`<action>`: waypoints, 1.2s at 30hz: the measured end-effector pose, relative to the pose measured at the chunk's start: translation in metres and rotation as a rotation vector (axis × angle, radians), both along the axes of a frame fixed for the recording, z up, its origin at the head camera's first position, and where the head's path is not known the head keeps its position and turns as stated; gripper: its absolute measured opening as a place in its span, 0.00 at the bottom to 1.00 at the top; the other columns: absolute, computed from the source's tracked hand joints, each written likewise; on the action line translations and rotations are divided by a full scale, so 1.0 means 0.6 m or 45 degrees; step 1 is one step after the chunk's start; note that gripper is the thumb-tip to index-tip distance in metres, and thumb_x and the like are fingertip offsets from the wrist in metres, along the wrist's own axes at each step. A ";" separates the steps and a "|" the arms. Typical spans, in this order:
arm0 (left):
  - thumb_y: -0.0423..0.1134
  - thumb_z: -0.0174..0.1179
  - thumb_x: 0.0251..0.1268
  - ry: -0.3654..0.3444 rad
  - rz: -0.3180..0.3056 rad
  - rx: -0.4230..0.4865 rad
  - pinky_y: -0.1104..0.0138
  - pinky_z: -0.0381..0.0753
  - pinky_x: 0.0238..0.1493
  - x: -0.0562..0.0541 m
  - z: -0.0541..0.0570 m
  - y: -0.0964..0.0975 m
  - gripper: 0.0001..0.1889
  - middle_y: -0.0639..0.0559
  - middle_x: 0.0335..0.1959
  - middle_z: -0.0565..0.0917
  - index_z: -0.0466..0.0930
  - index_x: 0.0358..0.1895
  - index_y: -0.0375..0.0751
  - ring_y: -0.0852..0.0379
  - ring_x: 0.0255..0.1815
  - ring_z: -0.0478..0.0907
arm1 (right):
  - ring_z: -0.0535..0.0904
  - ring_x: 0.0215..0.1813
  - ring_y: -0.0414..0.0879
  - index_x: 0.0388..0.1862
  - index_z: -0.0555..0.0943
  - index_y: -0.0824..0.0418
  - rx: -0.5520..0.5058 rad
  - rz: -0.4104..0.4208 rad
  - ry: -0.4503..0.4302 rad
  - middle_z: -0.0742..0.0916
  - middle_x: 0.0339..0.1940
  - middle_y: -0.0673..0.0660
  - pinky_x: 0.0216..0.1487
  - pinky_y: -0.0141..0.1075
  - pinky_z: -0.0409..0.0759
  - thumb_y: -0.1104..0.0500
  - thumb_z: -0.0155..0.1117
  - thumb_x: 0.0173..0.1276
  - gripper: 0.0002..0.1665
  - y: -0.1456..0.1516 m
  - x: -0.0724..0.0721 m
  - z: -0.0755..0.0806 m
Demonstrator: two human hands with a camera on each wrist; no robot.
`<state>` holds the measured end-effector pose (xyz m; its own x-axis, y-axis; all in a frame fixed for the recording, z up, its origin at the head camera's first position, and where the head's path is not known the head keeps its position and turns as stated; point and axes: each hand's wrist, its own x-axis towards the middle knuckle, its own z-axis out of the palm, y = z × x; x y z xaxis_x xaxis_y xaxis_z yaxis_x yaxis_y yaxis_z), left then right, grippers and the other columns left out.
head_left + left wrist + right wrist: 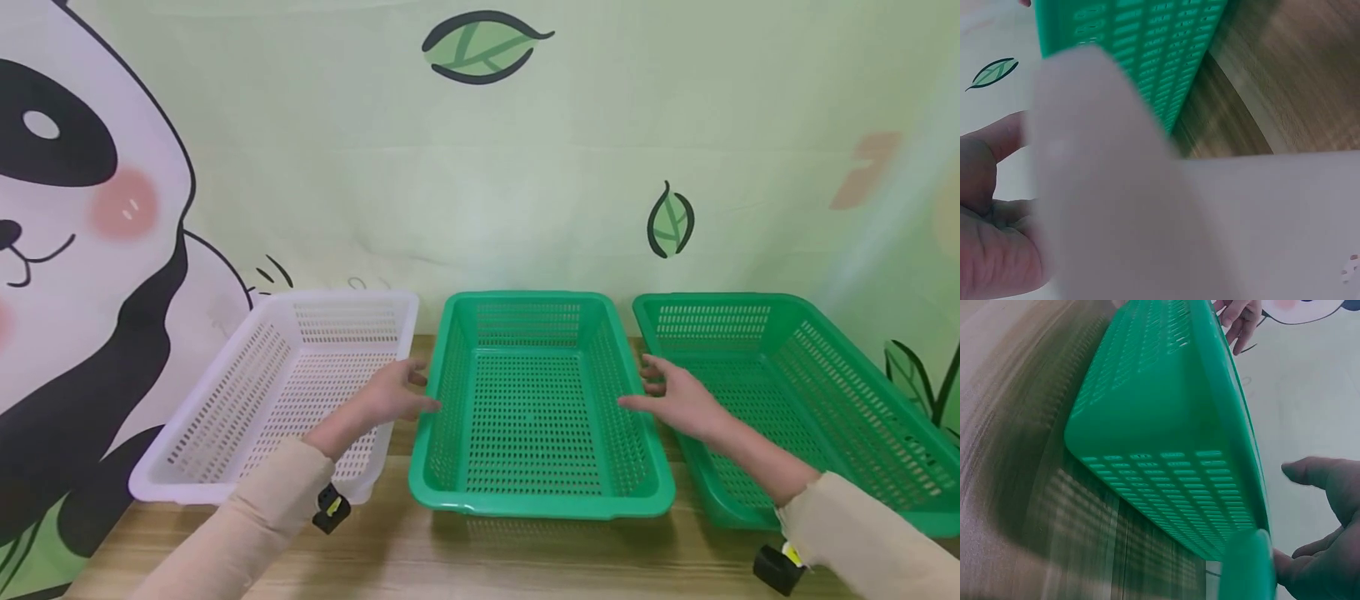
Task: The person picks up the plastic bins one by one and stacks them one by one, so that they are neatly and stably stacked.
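A green plastic basket (531,504) with slotted walls sits in the middle. At its left rim is my left hand (392,392), thumb reaching over the rim and the other fingers bent loosely on the outer side. My right hand (684,402) straddles the opposite rim the same way; in the right wrist view its thumb (1313,472) stands apart from the rim. Neither hand grips the basket. Below the left forearm lies a white basket (180,492), whose blurred rim covers part of the left hand in the left wrist view.
A second green basket (720,500) stands at the right, under the right forearm. All three baskets are on a wood-grain table (525,567). Behind them hangs a pale green backdrop (555,167) printed with a panda and leaves. Small black devices hang at both wrists.
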<state>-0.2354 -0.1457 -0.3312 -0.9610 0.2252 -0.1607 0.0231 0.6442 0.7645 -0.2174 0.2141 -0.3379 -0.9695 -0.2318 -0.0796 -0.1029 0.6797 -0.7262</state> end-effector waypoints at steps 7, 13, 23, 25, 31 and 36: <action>0.26 0.60 0.48 -0.024 -0.036 0.052 0.63 0.82 0.35 -0.002 -0.005 0.001 0.28 0.34 0.44 0.78 0.66 0.57 0.24 0.48 0.38 0.80 | 0.61 0.62 0.69 0.66 0.49 0.78 -0.011 0.021 -0.019 0.63 0.63 0.77 0.55 0.55 0.68 0.59 0.59 0.61 0.44 -0.004 0.000 -0.005; 0.26 0.60 0.49 -0.028 -0.018 0.009 0.61 0.81 0.36 -0.001 -0.005 0.005 0.27 0.38 0.41 0.80 0.68 0.57 0.26 0.51 0.35 0.80 | 0.62 0.60 0.69 0.66 0.50 0.79 -0.033 0.034 -0.061 0.64 0.61 0.78 0.55 0.54 0.69 0.63 0.59 0.60 0.42 -0.004 -0.002 -0.009; 0.25 0.60 0.47 -0.055 -0.019 0.015 0.64 0.82 0.33 0.007 0.006 0.001 0.30 0.36 0.42 0.80 0.65 0.58 0.23 0.50 0.36 0.81 | 0.62 0.60 0.67 0.67 0.51 0.77 -0.117 0.040 -0.109 0.64 0.62 0.76 0.53 0.52 0.71 0.63 0.60 0.59 0.43 -0.003 0.001 -0.002; 0.25 0.61 0.46 -0.052 -0.020 0.014 0.63 0.82 0.34 0.009 0.009 -0.002 0.31 0.36 0.42 0.79 0.65 0.58 0.23 0.50 0.35 0.80 | 0.62 0.60 0.67 0.67 0.51 0.76 -0.128 0.045 -0.117 0.63 0.63 0.76 0.52 0.50 0.72 0.63 0.60 0.59 0.43 -0.002 0.002 -0.001; 0.28 0.60 0.46 0.015 -0.082 0.037 0.64 0.82 0.33 0.010 0.020 -0.014 0.31 0.35 0.42 0.78 0.64 0.58 0.22 0.52 0.33 0.80 | 0.66 0.58 0.63 0.68 0.50 0.75 -0.188 0.036 -0.147 0.63 0.63 0.75 0.48 0.45 0.75 0.62 0.60 0.60 0.43 0.001 0.005 0.011; 0.30 0.58 0.47 0.106 -0.142 0.097 0.65 0.82 0.33 0.011 0.034 -0.032 0.30 0.33 0.44 0.77 0.64 0.57 0.20 0.49 0.37 0.80 | 0.74 0.51 0.56 0.68 0.52 0.72 -0.219 0.011 -0.177 0.62 0.64 0.73 0.49 0.46 0.74 0.60 0.59 0.61 0.42 0.001 0.007 0.035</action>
<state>-0.2289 -0.1647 -0.3106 -0.9386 0.3398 -0.0596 0.1569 0.5742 0.8035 -0.2131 0.2147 -0.3168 -0.9499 -0.2617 -0.1712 0.0013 0.5440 -0.8391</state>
